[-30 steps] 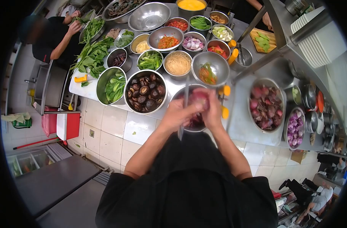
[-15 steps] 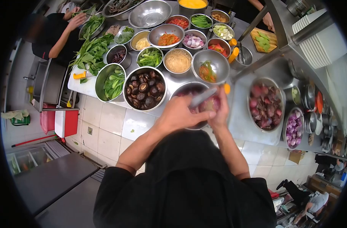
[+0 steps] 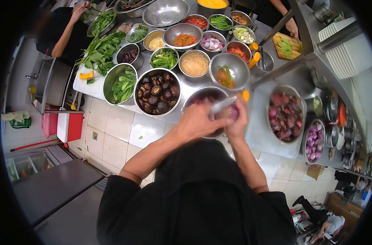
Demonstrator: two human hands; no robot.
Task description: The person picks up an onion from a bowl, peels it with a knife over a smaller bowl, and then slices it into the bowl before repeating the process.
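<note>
Fingers of my left hand [image 3: 196,120] are wrapped round a knife [image 3: 223,104], whose blade lies against a purple onion [image 3: 231,112]. My right hand [image 3: 238,122] holds that onion from the right side. Both hands are over a metal bowl [image 3: 186,102] that has purplish pieces in it, partly hidden by my hands. Just above is a steel bowl with sliced peppers [image 3: 225,77]. To the right sits a large bowl of unpeeled red onions [image 3: 284,118], and beyond it a bowl of peeled purple onions [image 3: 314,141].
A pot of dark mushrooms [image 3: 156,92] and a pot of green leaves [image 3: 124,85] stand left of my hands. Several filled bowls cover the back. A co-worker's arm [image 3: 63,36] is at upper left, another co-worker's hand [image 3: 292,27] by a cutting board [image 3: 284,47].
The knife blade has shifted a little against the onion, and my left hand has moved slightly. The view has shifted a bit. The co-worker's hands at upper left have come up.
</note>
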